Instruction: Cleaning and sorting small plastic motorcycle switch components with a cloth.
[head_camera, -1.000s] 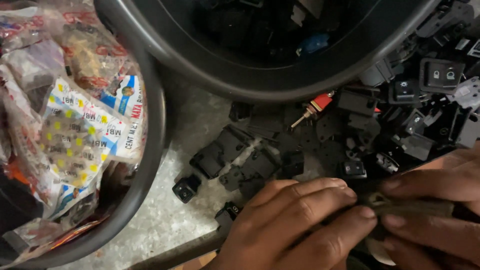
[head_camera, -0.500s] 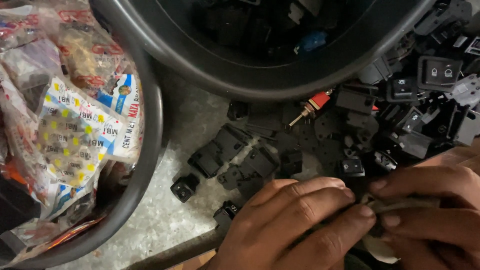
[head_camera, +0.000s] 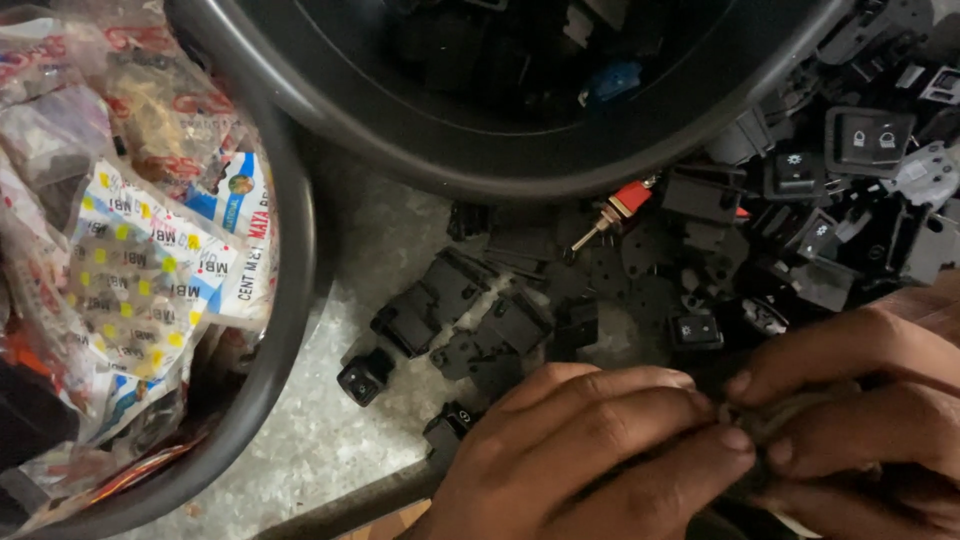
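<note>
Both hands meet at lower right. Left hand (head_camera: 590, 455) and right hand (head_camera: 860, 410) pinch 1 small dull grey-brown part (head_camera: 790, 420) between their fingertips, clamped from both sides; the part is mostly hidden, so its kind cannot be told. It sits just above the near edge of a loose pile of black plastic switches (head_camera: 560, 310) on the grey speckled floor (head_camera: 330, 430). A red-bodied toggle switch with a metal lever (head_camera: 612, 212) lies beside the rim of the large black round tub (head_camera: 480, 170). Another black tub (head_camera: 285, 300) at left holds clear plastic packets (head_camera: 150, 270).

Judgement: grip looks secure; keeping fingertips close to the part's ends and working over the pile should limit drops.
</note>
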